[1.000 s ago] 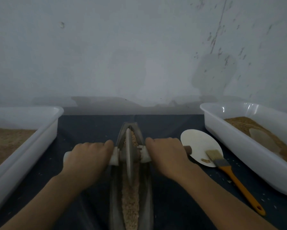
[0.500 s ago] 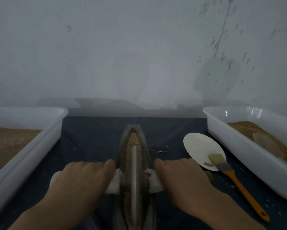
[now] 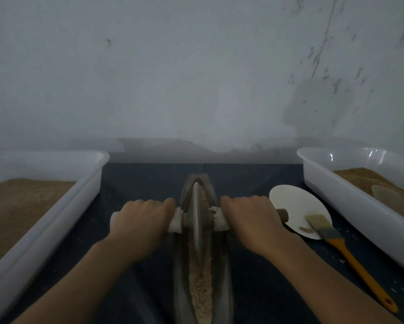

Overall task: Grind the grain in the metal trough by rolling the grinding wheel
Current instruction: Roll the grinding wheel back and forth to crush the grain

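Holding the axle on each side, the left hand (image 3: 141, 220) and right hand (image 3: 250, 218) grip tight; the grinding wheel (image 3: 197, 213) sits between them, near the far end of the long metal trough (image 3: 226, 277), which runs straight back toward the person.

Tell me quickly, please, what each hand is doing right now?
Left hand: closed around the axle handle of the grinding wheel.
Right hand: closed around the same handle on its side.

Upright grinding wheel (image 3: 198, 213) stands in grain-filled (image 3: 201, 286) narrow metal trough (image 3: 226, 277).
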A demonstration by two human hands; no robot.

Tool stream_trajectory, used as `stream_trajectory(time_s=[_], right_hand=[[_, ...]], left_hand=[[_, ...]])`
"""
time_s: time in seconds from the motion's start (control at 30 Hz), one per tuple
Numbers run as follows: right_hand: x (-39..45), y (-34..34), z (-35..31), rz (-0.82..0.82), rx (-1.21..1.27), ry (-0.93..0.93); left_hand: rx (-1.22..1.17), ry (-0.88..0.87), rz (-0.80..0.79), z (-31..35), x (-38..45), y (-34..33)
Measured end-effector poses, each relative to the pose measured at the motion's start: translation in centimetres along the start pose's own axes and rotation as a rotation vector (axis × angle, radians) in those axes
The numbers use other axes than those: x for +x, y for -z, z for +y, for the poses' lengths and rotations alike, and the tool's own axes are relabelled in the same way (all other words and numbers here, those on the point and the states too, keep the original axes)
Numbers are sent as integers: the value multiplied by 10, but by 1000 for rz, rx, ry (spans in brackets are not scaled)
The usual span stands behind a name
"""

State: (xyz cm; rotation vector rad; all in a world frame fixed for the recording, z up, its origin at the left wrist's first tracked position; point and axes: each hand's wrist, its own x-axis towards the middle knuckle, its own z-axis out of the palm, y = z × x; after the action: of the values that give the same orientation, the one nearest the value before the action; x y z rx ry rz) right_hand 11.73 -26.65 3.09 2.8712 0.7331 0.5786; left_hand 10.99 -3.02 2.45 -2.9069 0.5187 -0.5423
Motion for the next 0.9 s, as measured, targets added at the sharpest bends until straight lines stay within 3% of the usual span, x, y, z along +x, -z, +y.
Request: stream_trajectory(time_s=[0.1, 0.2, 0.47, 0.63, 0.9], right_hand=[[-24, 19, -10, -119, 31, 16], [-47, 28, -16, -177, 40, 16], [7, -4, 7, -2, -5, -9], [16, -6, 9, 14, -37, -14], [-31, 21, -13, -225, 59, 7]], left_hand=[[-66, -15, -46, 3, -22, 9], [20, -171, 79, 9, -39, 16], [59, 1, 90, 0, 4, -2], [46, 26, 18, -3, 16, 1], [-146, 60, -266, 10, -31, 24]])
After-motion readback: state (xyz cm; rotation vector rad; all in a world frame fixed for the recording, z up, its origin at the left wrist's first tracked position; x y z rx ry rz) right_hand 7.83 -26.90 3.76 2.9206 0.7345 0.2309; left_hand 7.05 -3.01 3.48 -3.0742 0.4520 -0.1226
